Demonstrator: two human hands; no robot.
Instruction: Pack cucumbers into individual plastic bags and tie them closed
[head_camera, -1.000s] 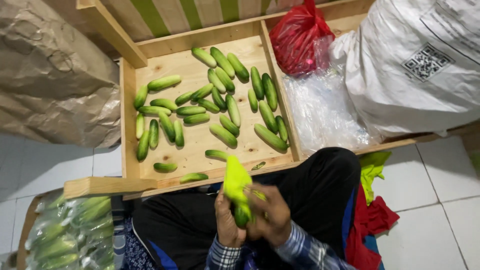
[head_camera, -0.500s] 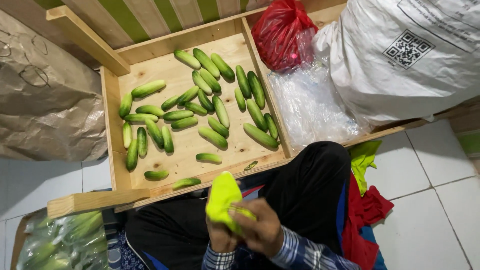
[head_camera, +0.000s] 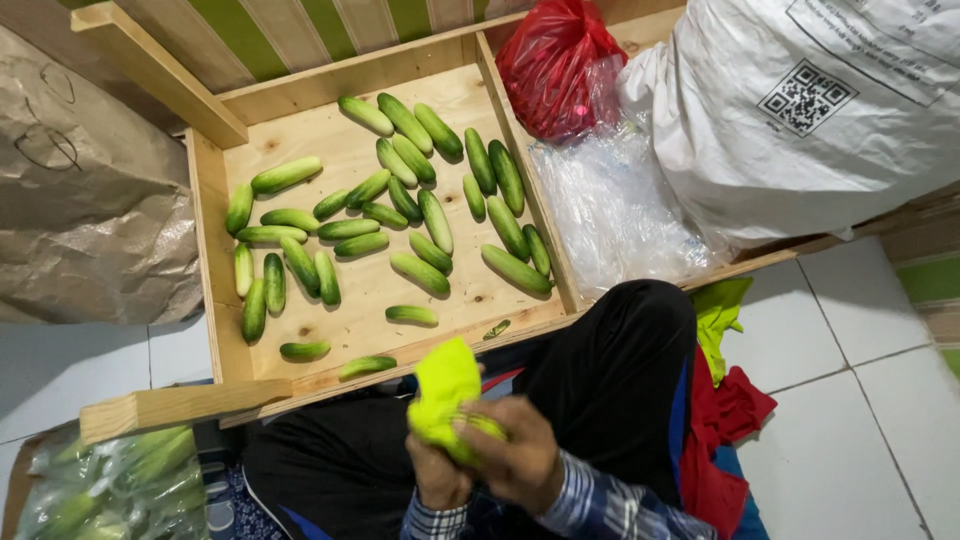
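Note:
My left hand (head_camera: 437, 476) and my right hand (head_camera: 512, 455) are closed together over my lap on a bright yellow-green cloth (head_camera: 444, 385) wrapped round a cucumber, whose green end (head_camera: 482, 427) peeks out. Just beyond my hands lies a shallow wooden crate (head_camera: 212, 290) holding several loose green cucumbers (head_camera: 420, 273) spread over its floor. One cucumber (head_camera: 366, 366) rests against the crate's near rail.
A red plastic bag (head_camera: 560, 65) and clear plastic sheeting (head_camera: 610, 215) lie right of the crate, beside a large white sack (head_camera: 800, 110). Crumpled brown paper (head_camera: 85, 210) is at left. A clear bag of cucumbers (head_camera: 110, 490) sits at lower left. Red and yellow-green cloths (head_camera: 725, 400) lie by my knee.
The view has shifted, so the crate appears further right and lower. My hands have stayed on the cloth-wrapped cucumber, turning it slightly in the lap.

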